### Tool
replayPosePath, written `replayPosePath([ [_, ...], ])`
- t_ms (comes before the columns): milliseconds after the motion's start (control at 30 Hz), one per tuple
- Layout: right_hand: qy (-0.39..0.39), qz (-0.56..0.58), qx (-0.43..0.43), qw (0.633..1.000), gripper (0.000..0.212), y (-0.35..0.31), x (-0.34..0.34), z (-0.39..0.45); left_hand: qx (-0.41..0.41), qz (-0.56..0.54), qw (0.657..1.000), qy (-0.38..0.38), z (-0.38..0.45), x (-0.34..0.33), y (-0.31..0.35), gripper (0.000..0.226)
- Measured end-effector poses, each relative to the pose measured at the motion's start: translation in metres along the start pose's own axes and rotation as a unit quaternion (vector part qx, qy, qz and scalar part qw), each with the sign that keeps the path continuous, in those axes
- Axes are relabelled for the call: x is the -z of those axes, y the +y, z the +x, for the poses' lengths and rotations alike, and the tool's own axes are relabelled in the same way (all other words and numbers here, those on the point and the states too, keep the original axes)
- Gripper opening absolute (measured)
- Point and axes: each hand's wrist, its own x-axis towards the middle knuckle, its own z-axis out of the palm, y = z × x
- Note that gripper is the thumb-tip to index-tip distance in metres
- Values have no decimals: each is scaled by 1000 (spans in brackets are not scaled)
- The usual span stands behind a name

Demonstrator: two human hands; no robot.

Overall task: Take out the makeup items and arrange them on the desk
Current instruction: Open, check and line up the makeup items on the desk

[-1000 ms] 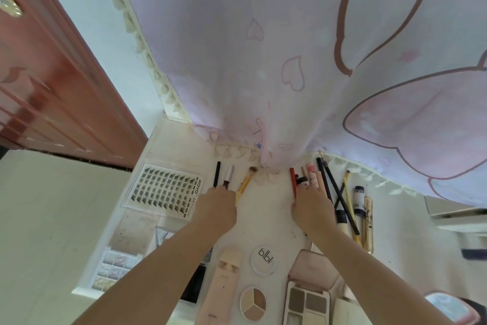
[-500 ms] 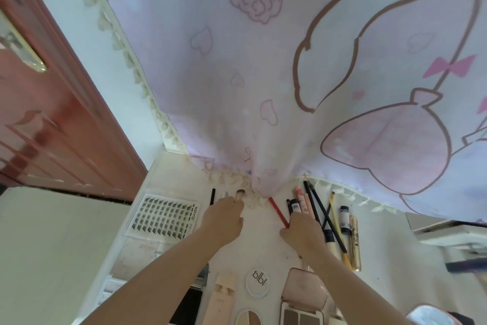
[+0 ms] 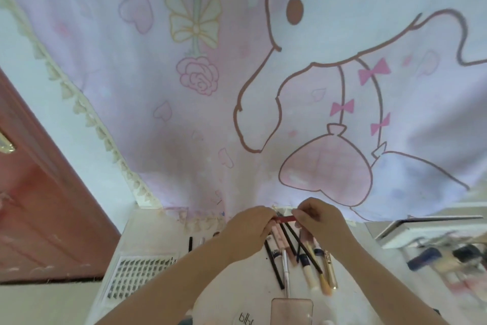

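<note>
1. Head view, what has changed: half a second ago the two hands were apart and low on the desk, the left one by a small brush and the right one by the red pencil. Now both hands have come together, lifted up near the bottom edge of the curtain [image 3: 237, 87], and the camera looks higher up than before.
2. The left hand [image 3: 247, 228] has its fingers curled round one end of the red pencil [image 3: 286, 218].
3. The right hand [image 3: 320, 216] pinches the other end of it with bent fingers – so both hands hold the same thing.
4. The red pencil is thin and dark red. It lies flat between the two hands, up off the desk [image 3: 232, 280], right above the row of pens and brushes [image 3: 303, 258].
5. That row lies on the white desk just under the hands – black pencils, pink sticks, a silver stick and a gold tube, side by side and some crossing.
6. The lash box [image 3: 137, 276] sits well to the left on the desk.
7. A pink case [image 3: 292, 310] and a round white compact [image 3: 245, 319] sit at the near edge.
8. A red-brown door [image 3: 39, 206] is far to the left.
</note>
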Motion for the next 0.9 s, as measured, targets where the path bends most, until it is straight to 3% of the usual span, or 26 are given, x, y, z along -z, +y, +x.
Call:
replayPosePath([
  [100,36,-64,58,996,28,-6,1,3,-34,79,996,23,4,15,11,32],
  [233,84,-92,96,988,16,-9,-4,7,-71,152,982,84,10,21,18,31],
  [333,92,-90,92,987,13,-12,-7,8,-103,174,973,111,13,10,12,31],
  [500,93,-57,52,993,14,-15,-14,6,-84,245,962,85,13,16,18,33],
  [700,64,-50,33,996,16,-12,-22,5,-46,173,984,5,4,12,9,33],
  [767,42,-37,-4,998,16,-7,-26,9,-32,167,985,-21,3,12,8,34],
  [900,-8,13,-70,997,20,2,-32,13,16,55,997,-50,-3,10,-1,30],
])
